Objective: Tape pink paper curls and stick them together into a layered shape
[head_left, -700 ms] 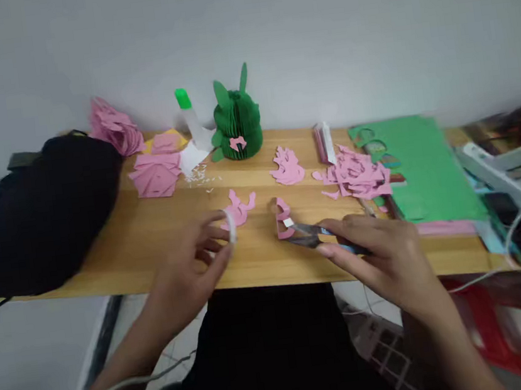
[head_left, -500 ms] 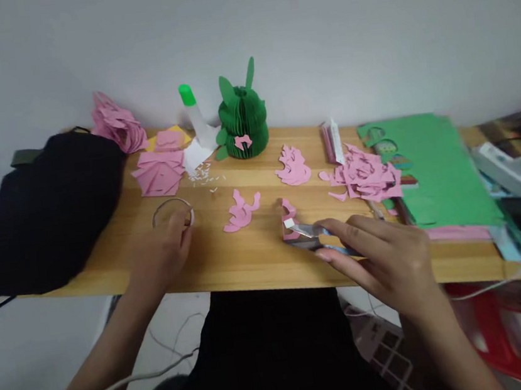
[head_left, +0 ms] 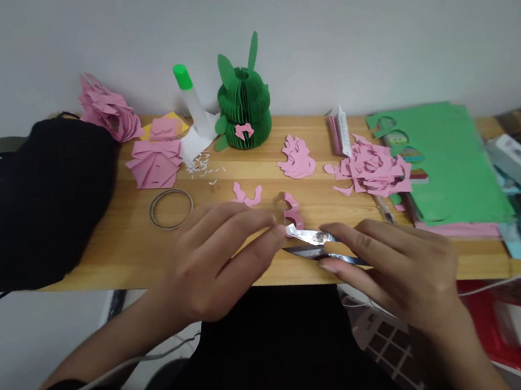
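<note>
My right hand (head_left: 393, 267) grips a pair of scissors (head_left: 316, 243) whose blades lie open near the front edge of the wooden table (head_left: 120, 250). A small pink paper piece (head_left: 292, 213) stands at the blade tips. My left hand (head_left: 215, 254) reaches in from the left, its fingers stretched toward that pink piece and touching it at the blade tip. A roll of clear tape (head_left: 171, 208) lies flat on the table left of my left hand. More pink cut-outs (head_left: 247, 195) lie just behind my fingers.
A green honeycomb paper figure (head_left: 244, 105) and a glue bottle with a green cap (head_left: 192, 99) stand at the back. Pink scraps (head_left: 371, 169), folded pink sheets (head_left: 155, 163), green paper (head_left: 441, 160) and a black bag (head_left: 37, 197) lie around. A red stool (head_left: 519, 328) stands at right.
My left hand put the tape roll down at the left and came back right to the pink piece at the scissor tips. My right hand stayed on the scissors.
</note>
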